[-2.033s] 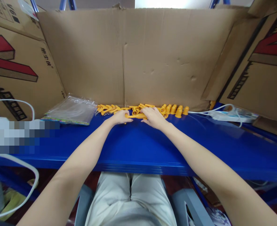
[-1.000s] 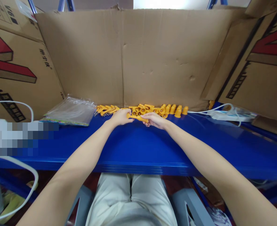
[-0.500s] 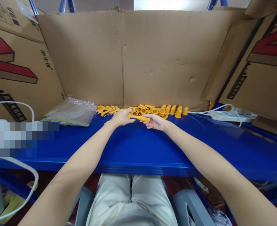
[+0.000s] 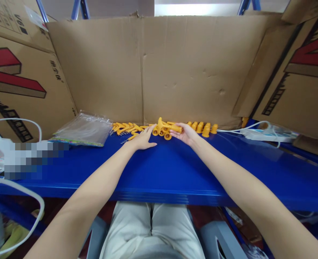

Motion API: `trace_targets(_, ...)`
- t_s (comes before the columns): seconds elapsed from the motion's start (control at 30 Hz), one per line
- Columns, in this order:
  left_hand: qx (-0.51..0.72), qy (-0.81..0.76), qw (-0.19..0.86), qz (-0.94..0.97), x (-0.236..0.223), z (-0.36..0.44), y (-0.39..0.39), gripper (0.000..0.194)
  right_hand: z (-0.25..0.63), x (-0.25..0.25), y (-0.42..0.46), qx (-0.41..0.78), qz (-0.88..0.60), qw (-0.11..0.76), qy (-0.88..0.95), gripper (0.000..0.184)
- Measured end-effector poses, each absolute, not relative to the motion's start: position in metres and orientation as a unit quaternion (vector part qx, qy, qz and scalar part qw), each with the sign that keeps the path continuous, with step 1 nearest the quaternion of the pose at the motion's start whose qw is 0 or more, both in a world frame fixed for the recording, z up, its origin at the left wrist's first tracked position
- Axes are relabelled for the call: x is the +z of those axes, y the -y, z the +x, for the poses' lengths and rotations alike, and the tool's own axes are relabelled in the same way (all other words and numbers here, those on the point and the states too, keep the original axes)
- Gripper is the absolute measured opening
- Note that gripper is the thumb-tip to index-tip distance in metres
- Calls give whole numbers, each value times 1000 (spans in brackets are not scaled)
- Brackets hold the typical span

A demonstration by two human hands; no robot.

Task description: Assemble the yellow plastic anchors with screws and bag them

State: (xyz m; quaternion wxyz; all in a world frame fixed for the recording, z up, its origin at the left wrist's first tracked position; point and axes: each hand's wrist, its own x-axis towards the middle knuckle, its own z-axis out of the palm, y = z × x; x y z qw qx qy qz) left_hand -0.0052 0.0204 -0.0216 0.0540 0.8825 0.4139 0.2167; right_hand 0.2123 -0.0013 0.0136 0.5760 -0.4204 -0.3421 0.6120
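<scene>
My right hand (image 4: 187, 133) grips a yellow plastic corkscrew (image 4: 176, 128) by its tubular body; its T-shaped handle appears to point left, toward my other hand. My left hand (image 4: 144, 138) lies low over the blue surface, fingers stretched and thumb apart, with nothing in it. Its fingertips are close to the yellow bell-shaped sleeves (image 4: 167, 136), whose open ends face me. Left of that hand are several yellow T-handles with metal spirals (image 4: 123, 127), one of them (image 4: 133, 136) lying nearer to me.
Several yellow bell-shaped pieces (image 4: 206, 130) stand in a row at the right. Clear plastic bags (image 4: 84, 129) lie at the left. A cardboard panel (image 4: 191, 72) closes off the back of the blue shelf (image 4: 159, 169). A white power strip (image 4: 267, 133) with cables lies at the right.
My left hand has opened and moved slightly down, away from the corkscrew. My right hand has shifted right and up with the corkscrew. A T-handle with a spiral shows beside my left hand.
</scene>
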Motion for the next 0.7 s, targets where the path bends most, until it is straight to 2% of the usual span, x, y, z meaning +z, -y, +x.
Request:
trace_targets(0.2,176,-416,66,890,-19,0,-14,87,230,33,-13,527,-421,651,347,6)
trace_targets(0.4,157,-429,71,887,-16,3,-7,87,227,41,-41,373,-479,640,471,9)
trace_targets(0.53,147,-436,69,885,-14,4,-5,86,225,35,-65,156,-542,578,589,25)
trace_targets(0.7,135,-433,62,889,-14,7,-4,83,225,12,-87,-38,-546,438,713,36)
